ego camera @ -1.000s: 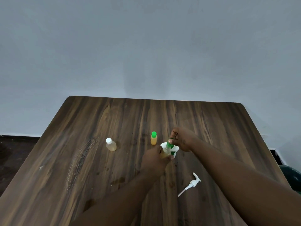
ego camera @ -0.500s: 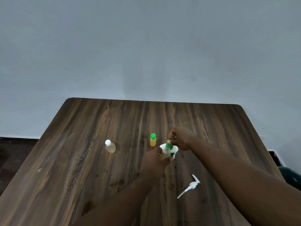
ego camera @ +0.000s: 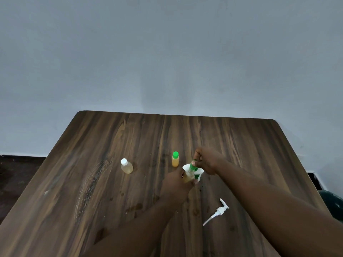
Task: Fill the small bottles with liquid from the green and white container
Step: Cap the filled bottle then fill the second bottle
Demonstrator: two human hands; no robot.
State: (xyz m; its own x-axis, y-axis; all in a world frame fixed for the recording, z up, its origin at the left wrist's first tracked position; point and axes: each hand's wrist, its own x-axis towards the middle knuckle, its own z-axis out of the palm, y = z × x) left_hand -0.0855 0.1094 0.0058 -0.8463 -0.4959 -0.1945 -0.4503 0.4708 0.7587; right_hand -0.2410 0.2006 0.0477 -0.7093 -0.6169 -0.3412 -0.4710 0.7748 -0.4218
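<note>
Dark wood grain runs along the worktop (ego camera: 92, 182), which stands against a plain grey wall (ego camera: 167, 52). Near its middle the left hand (ego camera: 176, 186) is curled round a small bottle (ego camera: 187, 178) with amber liquid in it, gripping it by the body. The right hand (ego camera: 207, 160) sits just above and behind, with its fingertips pinching the green cap (ego camera: 193, 162) at the top of that bottle. I cannot tell whether the cap is seated on the neck or free of it.

The green and white container (ego camera: 200, 171) stands right behind the held bottle, between the two hands and mostly hidden by them. Only its white upper part and a green mark show.

Just left of the hands a second small bottle with a green cap (ego camera: 175, 160) stands upright, holding orange-yellow liquid. Further left, well apart, a rounder bottle with a white cap (ego camera: 126, 166) stands with pale liquid in it.

A white pump head (ego camera: 219, 211) with its long tube lies flat on the worktop in front of the right forearm. Several dark wet spots (ego camera: 136, 206) dot the wood in front of the left hand. A dark green object (ego camera: 332, 203) shows past the right edge of the worktop.
</note>
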